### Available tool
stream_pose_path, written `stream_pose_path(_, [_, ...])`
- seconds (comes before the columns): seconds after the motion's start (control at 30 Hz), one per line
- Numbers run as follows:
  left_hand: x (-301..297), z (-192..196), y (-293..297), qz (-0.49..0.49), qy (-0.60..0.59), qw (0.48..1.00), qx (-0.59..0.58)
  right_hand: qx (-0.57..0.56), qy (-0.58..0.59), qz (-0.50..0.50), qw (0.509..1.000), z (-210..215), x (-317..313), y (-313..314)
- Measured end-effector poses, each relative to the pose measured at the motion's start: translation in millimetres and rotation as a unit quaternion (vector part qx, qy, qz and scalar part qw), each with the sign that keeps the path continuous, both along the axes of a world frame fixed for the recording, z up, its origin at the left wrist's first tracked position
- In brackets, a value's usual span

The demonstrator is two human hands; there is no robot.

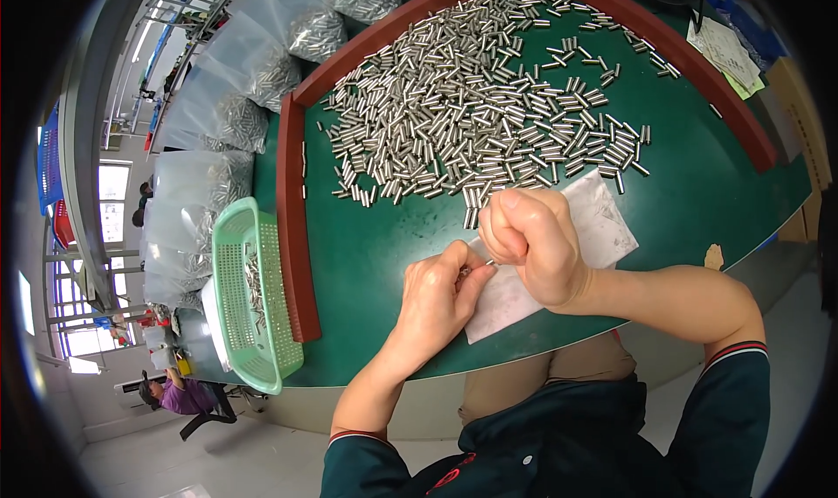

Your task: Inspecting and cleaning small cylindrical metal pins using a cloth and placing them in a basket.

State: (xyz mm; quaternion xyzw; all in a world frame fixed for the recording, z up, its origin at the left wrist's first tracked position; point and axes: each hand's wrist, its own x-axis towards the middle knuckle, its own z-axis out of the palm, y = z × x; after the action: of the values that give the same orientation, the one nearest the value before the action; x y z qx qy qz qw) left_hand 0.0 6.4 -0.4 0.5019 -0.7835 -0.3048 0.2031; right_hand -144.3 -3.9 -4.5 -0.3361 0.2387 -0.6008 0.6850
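Observation:
A large heap of short, shiny metal pins (454, 105) is spread over the green tabletop (375, 254). My left hand (434, 290) is closed, its thumb and fingertips pinching a small metal pin (491, 263) whose end shows. Just to its right and slightly higher, my right hand (543, 240) is curled into a fist; what lies inside it, if anything, is hidden. Beneath both hands lies a smudged white sheet (602, 219). A few pins (471, 217) lie side by side close to the knuckles of my right hand.
A dark red wooden rail (297, 236) borders the pins at the left and back. Left of it stands a green plastic basket (279, 358) with pins inside. Clear bags of pins (240, 123) line the far left. Papers (724, 48) and a cardboard box (799, 105) are at right.

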Motion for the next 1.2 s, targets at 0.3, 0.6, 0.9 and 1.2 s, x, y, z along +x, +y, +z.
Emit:
stream_pose_path(0.3, [-3.3, 4.4, -5.0, 0.002, 0.017, 1.0, 0.007, -0.075, 0.097, -0.017, 0.992, 3.2, 3.3, 0.8])
stream_pose_path(0.6, [20.7, 3.9, -14.5, 0.061, 0.308, 0.916, 0.25, -0.009, 0.055, -0.003, 0.998, -2.6, 1.6, -1.2])
stream_pose_path(0.9, [35.0, -3.9, -31.6, 0.085, 0.515, 0.735, 0.434, 0.036, -0.007, 0.031, 0.999, 1.6, -1.0, -7.6])
stream_pose_path(1.2, [32.2, -9.0, -43.1, 0.17, 0.203, 0.963, 0.052, 0.059, -0.019, 0.043, 0.997, 1.7, -2.6, -10.9])
